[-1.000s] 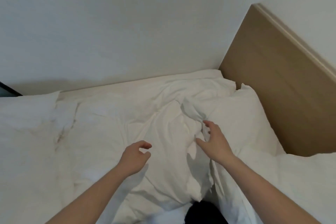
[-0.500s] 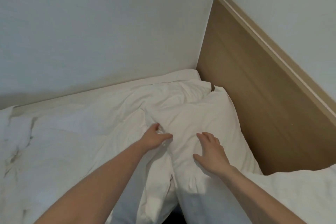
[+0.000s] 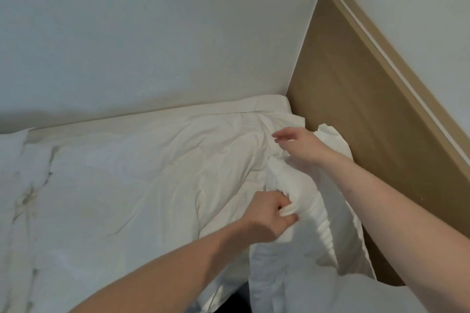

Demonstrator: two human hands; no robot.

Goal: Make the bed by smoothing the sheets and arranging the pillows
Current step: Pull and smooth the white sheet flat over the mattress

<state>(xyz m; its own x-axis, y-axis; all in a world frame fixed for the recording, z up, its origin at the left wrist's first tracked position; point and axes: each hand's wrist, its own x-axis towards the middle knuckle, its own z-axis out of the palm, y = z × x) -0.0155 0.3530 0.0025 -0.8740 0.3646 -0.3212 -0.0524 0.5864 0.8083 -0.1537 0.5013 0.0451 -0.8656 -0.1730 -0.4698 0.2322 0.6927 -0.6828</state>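
Observation:
A white pillow stands on its long edge against the wooden headboard at the right of the bed. My left hand grips the pillow's near edge, with fabric bunched between its curled fingers. My right hand reaches over the pillow's far upper end, fingers loosely spread and pointing left above the rumpled white duvet. Whether it touches the cloth I cannot tell. The duvet covers the bed from the pillow to the left edge of the view.
A pale wall runs along the far side of the bed and meets the headboard in the corner. Another white pillow lies at the lower right. A further piece of white bedding shows at the far left.
My left hand has moved down the pillow's edge and bunched its fabric. My right hand has lifted off the pillow's face and reached up to its far end. The pillow now stands more upright.

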